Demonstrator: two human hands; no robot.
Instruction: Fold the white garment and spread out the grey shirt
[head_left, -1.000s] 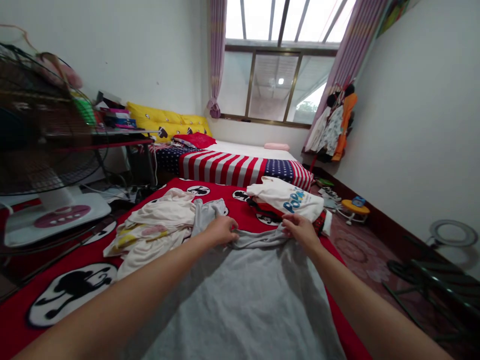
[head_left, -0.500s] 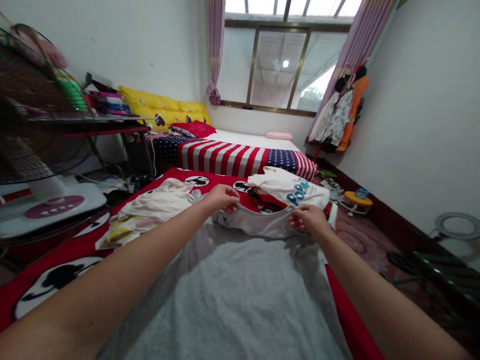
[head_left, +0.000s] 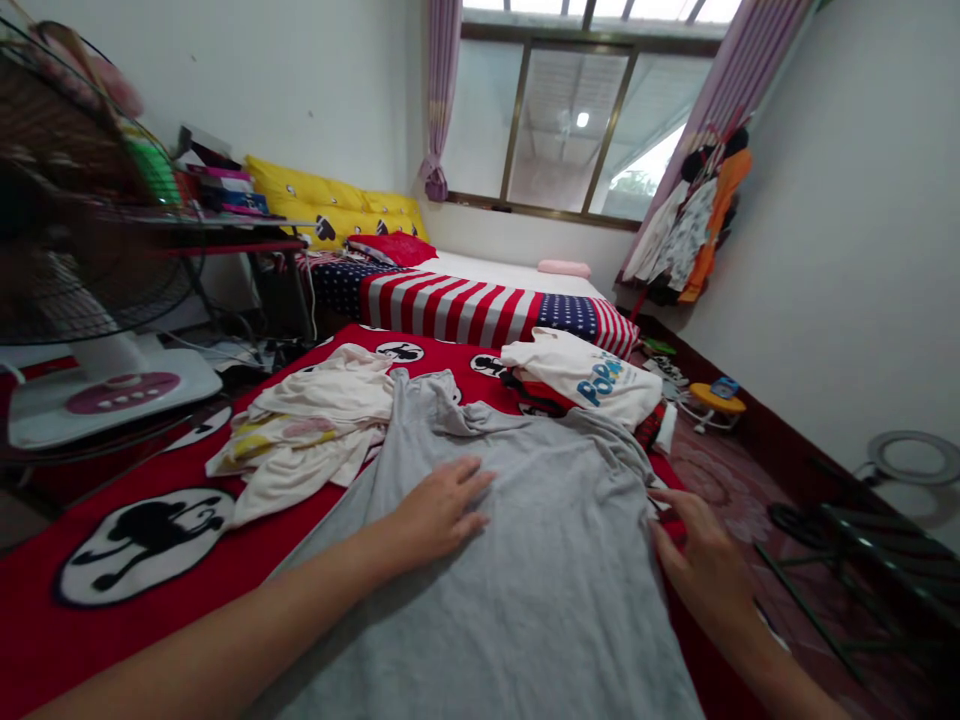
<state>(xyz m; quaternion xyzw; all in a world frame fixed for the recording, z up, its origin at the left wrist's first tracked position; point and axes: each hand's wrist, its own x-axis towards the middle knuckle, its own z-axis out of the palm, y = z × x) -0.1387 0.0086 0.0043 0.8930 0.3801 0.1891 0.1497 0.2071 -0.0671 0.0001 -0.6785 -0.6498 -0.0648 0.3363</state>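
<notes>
A grey garment (head_left: 517,560), which looks like a shirt, lies spread over the red patterned cover (head_left: 300,630), its neckline at the far end. My left hand (head_left: 442,505) rests on the cloth left of its middle, fingers apart and holding nothing. At the garment's right edge is my right hand (head_left: 697,550), thumb and fingers apart beside the cloth; whether it touches the edge I cannot tell. Left of the grey cloth lies a crumpled cream garment (head_left: 322,400) with yellow print. Beyond the far right corner sits a white shirt (head_left: 585,375) with blue lettering, over darker clothes.
A fan (head_left: 112,380) stands at the left by a desk (head_left: 247,222). Behind is a bed with a stars-and-stripes cover (head_left: 457,310). On the right are a yellow stool (head_left: 718,398) and a dark slatted chair (head_left: 892,550). Clothes (head_left: 694,230) hang by the curtain.
Both hands have let go of the neckline and come nearer to me. My left hand now lies on the cloth; my right is at its right edge. The garment's far end has settled flatter.
</notes>
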